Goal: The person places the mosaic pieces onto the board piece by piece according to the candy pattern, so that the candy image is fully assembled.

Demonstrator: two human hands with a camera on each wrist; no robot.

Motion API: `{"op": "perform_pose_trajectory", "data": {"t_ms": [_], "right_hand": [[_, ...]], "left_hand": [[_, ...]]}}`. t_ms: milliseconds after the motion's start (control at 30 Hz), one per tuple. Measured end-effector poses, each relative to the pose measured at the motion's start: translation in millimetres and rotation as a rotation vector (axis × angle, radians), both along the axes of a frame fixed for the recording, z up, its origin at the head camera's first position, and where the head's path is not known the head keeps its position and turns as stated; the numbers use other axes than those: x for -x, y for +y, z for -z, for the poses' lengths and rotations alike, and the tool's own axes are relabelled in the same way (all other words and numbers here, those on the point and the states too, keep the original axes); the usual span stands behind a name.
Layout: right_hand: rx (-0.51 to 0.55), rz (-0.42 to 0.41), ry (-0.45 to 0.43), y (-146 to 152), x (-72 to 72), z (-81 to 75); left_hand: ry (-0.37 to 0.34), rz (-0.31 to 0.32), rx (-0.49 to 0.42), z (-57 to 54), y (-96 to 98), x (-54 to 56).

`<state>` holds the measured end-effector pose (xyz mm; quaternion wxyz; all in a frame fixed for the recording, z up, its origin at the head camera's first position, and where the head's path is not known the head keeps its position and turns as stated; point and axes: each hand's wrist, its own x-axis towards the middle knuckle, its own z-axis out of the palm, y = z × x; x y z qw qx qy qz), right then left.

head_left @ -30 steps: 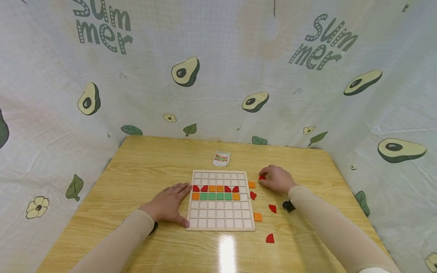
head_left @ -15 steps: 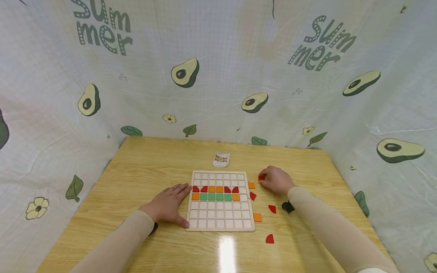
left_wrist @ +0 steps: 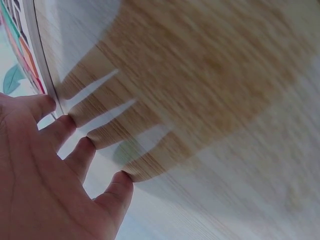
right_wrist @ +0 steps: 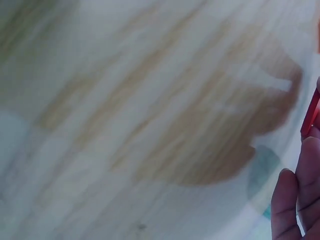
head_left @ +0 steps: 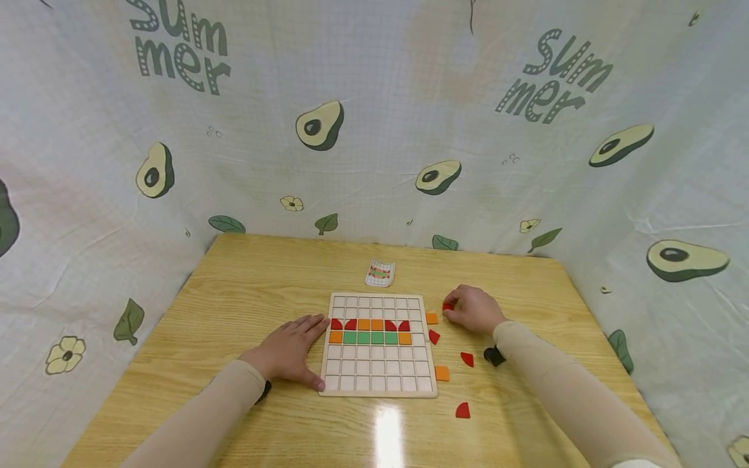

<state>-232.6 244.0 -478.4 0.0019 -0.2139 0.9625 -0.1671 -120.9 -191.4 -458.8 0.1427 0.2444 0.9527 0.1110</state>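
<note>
My left hand (head_left: 289,348) lies with its fingers spread at the left edge of a wooden grid board (head_left: 370,368), thumb at the near corner. In the left wrist view, fingertips (left_wrist: 125,182) touch the tabletop and the board's side. To the right of the board, my right hand (head_left: 475,309) pinches a red quarter-circle tile (head_left: 447,307) close over the table. The right wrist view shows that red tile (right_wrist: 311,114) edge-on at the frame's right side, partly cut off. On the board, one row holds red quarter-circles and orange squares; the row below has green squares (head_left: 370,337) between orange ones.
A small pattern card (head_left: 380,273) lies behind the board. Loose orange squares (head_left: 442,374) and red quarter-circles (head_left: 463,410) lie on the wooden table (head_left: 263,273) right of the board. A printed cloth (head_left: 374,130) hangs around the table's back and sides.
</note>
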Motion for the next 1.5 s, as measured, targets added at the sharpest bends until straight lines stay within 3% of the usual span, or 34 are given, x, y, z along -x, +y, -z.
{"op": "perform_pose_trajectory", "data": {"t_ms": [267,633,967,1167,1500], "right_hand": [[0.075,-0.042,-0.057,-33.4,-9.0,-19.9],[0.105,-0.234,-0.031,-111.2,-23.5,-30.3],[0.105,-0.366,-0.036,-172.0,-39.4,-21.2],[0.053,-0.394,-0.047,-198.9,-53.3,-14.6],[-0.028,-0.418,0.029,-220.6,-77.2,-8.2]], "left_hand": [[0.001,0.001,-0.001,1.6,-2.1,-0.5],[0.005,-0.001,0.011,6.9,-5.1,2.4],[-0.004,-0.004,0.015,2.6,-3.9,2.5],[0.001,0.004,0.002,0.5,-3.9,1.8],[-0.005,0.012,0.004,-1.8,-2.1,0.8]]}}
